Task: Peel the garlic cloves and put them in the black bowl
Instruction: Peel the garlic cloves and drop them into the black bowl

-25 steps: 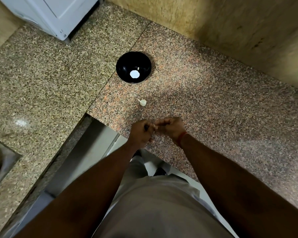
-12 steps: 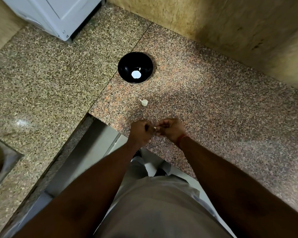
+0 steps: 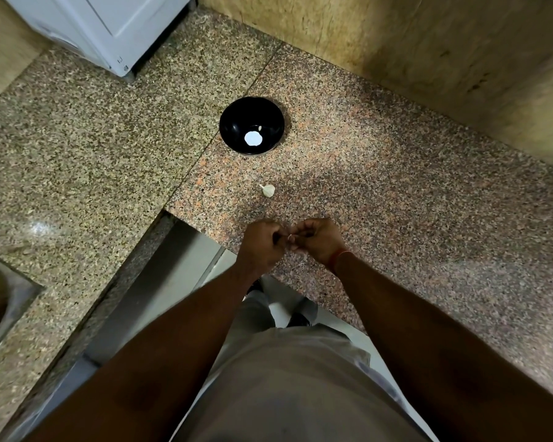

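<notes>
A black bowl [image 3: 251, 125] stands on the granite counter, with a bright white patch and a small pale piece inside it. An unpeeled garlic clove [image 3: 268, 190] lies on the counter between the bowl and my hands. My left hand [image 3: 261, 244] and my right hand [image 3: 316, 239] meet fingertip to fingertip above the counter's front edge. Together they pinch a small garlic clove [image 3: 290, 238], of which only a pale sliver shows between the fingers.
The speckled counter [image 3: 396, 193] wraps round a corner, with a tan wall behind it. A white appliance [image 3: 109, 30] stands at the back left. A steel sink [image 3: 0, 301] is set into the counter at the far left.
Both hands stay together on the clove with only slight finger movement. The bowl and the loose clove have not moved.
</notes>
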`<act>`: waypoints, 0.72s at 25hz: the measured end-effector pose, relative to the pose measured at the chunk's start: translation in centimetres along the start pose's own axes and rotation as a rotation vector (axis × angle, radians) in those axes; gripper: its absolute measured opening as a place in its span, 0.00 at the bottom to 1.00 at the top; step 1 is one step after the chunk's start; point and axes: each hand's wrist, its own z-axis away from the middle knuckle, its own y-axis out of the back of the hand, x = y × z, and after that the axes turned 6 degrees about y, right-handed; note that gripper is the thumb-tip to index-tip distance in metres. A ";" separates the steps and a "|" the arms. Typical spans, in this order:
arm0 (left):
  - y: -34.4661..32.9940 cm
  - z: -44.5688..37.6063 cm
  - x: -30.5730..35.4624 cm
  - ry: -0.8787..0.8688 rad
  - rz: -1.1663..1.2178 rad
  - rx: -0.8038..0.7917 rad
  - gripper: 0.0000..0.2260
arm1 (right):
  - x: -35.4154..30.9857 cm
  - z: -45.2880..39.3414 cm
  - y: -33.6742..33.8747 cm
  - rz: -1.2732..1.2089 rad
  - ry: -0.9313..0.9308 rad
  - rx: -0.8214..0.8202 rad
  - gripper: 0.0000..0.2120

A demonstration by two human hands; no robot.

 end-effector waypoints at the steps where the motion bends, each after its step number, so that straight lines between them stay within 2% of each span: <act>1: 0.0 -0.1 0.0 0.012 -0.002 -0.003 0.04 | 0.1 0.0 0.0 -0.038 -0.002 0.011 0.08; 7: 0.3 0.0 0.8 0.053 0.017 0.018 0.09 | 0.5 -0.1 0.2 -0.133 -0.023 0.021 0.07; 13: 1.1 -0.3 1.9 -0.068 -0.079 -0.040 0.16 | 0.3 0.1 0.7 -0.136 -0.017 0.019 0.08; 18: 0.8 -0.3 2.0 -0.075 -0.100 -0.021 0.18 | 0.2 -0.1 0.8 -0.108 -0.026 0.015 0.06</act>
